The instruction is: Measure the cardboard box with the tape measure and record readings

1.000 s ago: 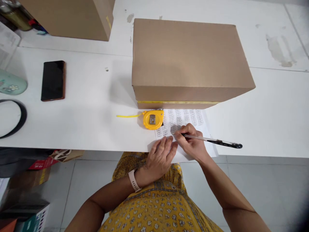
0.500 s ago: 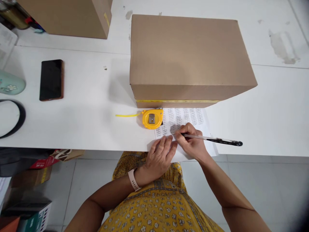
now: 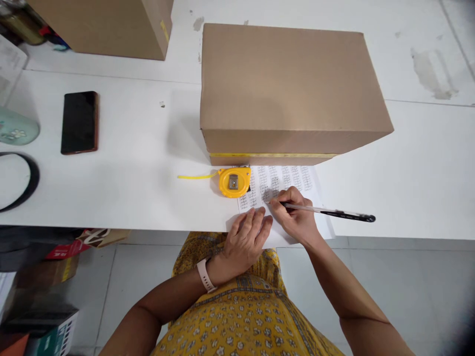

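Note:
My right hand [image 3: 295,215] grips a pen [image 3: 330,212] with a clear barrel and a black end, its tip at the handwriting on a sheet of paper [image 3: 315,198]. Columns of small written lines cover the sheet's upper part. Flat on the paper's lower left, at the table edge, lies my left hand [image 3: 247,237], fingers stretched out and holding nothing. A yellow tape measure [image 3: 234,182] rests over the sheet's left side, a short length of its tape out to the left. Behind the sheet stands a closed cardboard box [image 3: 289,84], hiding the paper's far edge.
Another cardboard box [image 3: 111,29] stands at the back left of the white table [image 3: 426,178]. Farther left are a phone [image 3: 79,122], a pale green bottle [image 3: 18,128] and a black-rimmed round thing [image 3: 31,180]. Boxes and bags lie below the table at left.
My right hand and the pen have shifted very slightly, the pen's far end a little to the right and up. My left hand, the tape measure and the box stay in place.

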Demonstrator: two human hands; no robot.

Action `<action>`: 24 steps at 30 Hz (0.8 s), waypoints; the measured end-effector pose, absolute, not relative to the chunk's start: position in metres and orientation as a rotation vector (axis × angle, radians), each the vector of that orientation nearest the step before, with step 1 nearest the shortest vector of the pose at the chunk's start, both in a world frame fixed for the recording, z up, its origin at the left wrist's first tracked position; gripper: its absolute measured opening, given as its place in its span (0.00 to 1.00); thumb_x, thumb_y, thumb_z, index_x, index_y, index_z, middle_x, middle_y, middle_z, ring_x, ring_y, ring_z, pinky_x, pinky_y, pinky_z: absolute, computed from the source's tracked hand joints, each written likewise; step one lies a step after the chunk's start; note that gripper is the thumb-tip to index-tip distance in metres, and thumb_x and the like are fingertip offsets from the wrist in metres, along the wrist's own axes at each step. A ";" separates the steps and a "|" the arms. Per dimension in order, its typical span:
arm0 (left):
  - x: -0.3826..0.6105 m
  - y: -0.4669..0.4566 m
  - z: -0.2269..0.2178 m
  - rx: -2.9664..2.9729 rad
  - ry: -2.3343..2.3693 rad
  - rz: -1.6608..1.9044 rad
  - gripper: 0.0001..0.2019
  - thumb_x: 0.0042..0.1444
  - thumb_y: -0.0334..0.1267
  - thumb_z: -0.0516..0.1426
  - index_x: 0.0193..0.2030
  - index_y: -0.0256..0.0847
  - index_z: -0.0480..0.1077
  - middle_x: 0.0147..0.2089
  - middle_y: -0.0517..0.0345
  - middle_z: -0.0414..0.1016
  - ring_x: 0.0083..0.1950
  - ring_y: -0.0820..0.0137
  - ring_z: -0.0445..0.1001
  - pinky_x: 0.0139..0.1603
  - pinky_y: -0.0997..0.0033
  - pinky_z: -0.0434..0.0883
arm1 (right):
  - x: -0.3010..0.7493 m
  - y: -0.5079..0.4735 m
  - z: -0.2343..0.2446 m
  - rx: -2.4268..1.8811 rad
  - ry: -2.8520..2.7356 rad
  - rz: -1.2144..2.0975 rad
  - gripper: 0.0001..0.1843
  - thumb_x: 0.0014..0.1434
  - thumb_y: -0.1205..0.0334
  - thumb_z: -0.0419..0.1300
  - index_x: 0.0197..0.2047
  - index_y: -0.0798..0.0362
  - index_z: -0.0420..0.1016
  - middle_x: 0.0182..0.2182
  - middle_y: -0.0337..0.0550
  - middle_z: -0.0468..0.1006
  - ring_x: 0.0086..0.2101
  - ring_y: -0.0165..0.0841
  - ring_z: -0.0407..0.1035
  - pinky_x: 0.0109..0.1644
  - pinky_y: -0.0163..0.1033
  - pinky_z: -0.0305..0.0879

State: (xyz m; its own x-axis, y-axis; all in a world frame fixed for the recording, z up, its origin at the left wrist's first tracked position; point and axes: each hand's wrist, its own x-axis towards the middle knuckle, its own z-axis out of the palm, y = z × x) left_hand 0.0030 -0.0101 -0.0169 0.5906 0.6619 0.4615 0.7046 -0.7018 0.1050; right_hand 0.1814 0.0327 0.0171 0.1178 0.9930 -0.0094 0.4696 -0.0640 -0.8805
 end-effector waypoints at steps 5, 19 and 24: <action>0.003 -0.010 -0.018 -2.716 -1.176 -0.753 0.21 0.69 0.40 0.51 0.62 0.34 0.74 0.64 0.40 0.77 0.66 0.56 0.72 0.69 0.56 0.62 | 0.182 0.033 0.016 -1.655 -1.457 0.859 0.11 0.61 0.58 0.60 0.31 0.46 0.60 0.20 0.31 0.65 0.20 0.27 0.56 0.25 0.37 0.55; 0.003 -0.010 -0.018 -2.725 -1.179 -0.768 0.20 0.70 0.38 0.51 0.62 0.33 0.74 0.64 0.40 0.77 0.66 0.56 0.72 0.69 0.56 0.62 | 0.181 0.033 0.020 -1.664 -1.443 0.868 0.12 0.60 0.58 0.60 0.30 0.46 0.60 0.20 0.31 0.65 0.21 0.27 0.57 0.27 0.37 0.56; 0.003 -0.011 -0.020 -2.729 -1.177 -0.733 0.22 0.71 0.43 0.52 0.64 0.34 0.73 0.66 0.40 0.75 0.68 0.56 0.71 0.70 0.56 0.62 | 0.181 0.033 0.020 -1.668 -1.447 0.866 0.12 0.60 0.59 0.61 0.30 0.46 0.60 0.20 0.32 0.65 0.21 0.28 0.57 0.26 0.37 0.56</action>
State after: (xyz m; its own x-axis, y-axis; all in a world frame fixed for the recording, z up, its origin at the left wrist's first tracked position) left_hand 0.0029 -0.0114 -0.0197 0.5901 0.6654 0.4572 0.7041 -0.7012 0.1119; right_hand 0.1812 0.0332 0.0198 0.1312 0.9912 -0.0169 0.4830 -0.0788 -0.8721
